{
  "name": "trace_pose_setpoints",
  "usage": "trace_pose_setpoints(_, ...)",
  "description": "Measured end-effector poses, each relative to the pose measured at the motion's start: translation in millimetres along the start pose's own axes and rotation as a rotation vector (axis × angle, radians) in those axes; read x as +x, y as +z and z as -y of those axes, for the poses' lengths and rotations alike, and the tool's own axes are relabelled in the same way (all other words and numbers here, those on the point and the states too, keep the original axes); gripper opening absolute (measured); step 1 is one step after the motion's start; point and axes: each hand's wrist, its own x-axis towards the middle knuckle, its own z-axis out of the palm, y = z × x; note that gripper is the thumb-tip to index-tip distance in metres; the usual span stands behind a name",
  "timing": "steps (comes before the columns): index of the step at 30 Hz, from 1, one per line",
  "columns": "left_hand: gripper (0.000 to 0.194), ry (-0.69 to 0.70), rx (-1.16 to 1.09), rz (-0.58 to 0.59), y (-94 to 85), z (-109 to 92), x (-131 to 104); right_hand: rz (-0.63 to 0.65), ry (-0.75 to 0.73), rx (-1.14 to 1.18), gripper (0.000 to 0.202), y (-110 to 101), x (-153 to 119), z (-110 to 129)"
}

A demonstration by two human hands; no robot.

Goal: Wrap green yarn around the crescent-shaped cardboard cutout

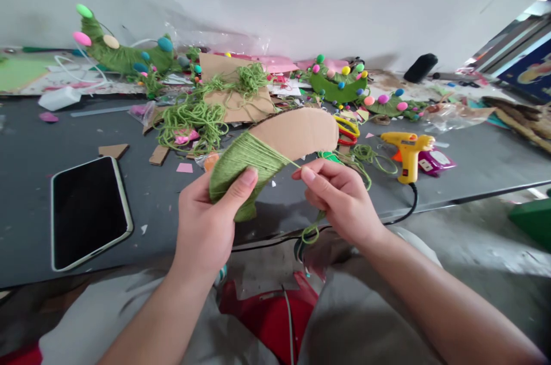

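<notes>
My left hand grips the lower left end of a curved cardboard piece, thumb on top. Green yarn is wrapped round that end in close turns, while the upper right end is bare brown cardboard. Between thumb and forefinger, my right hand pinches the yarn strand, which runs taut from the wrapped part. Below this hand, a loose loop of the same yarn hangs down. The cardboard is held up above the table's front edge.
A dark table carries a tablet at left and a yellow glue gun at right. Tangled green yarn, scissors and cardboard scraps lie behind. Yarn-wrapped crescents with coloured balls stand by the wall.
</notes>
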Motion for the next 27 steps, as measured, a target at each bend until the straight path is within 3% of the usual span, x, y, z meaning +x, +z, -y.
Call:
trace_pose_setpoints(3,0.011,-0.027,-0.050,-0.011,5.5,-4.0,1.5,-0.029,0.021,-0.020,0.032,-0.4,1.0,-1.9)
trace_pose_setpoints(10,0.016,-0.228,-0.148,0.029,3.6,-8.0,4.4,-0.046,0.001,0.001,0.031,1.7,1.0,-4.7)
trace_pose_setpoints(22,0.026,-0.366,-0.150,0.051,2.8,-0.8,7.2,-0.011,0.035,0.007,0.031,-0.5,3.1,-6.4)
trace_pose_setpoints(27,0.019,-0.514,-0.246,0.152,1.8,-2.4,4.8,0.029,0.042,-0.057,0.041,-7.1,3.9,-5.0)
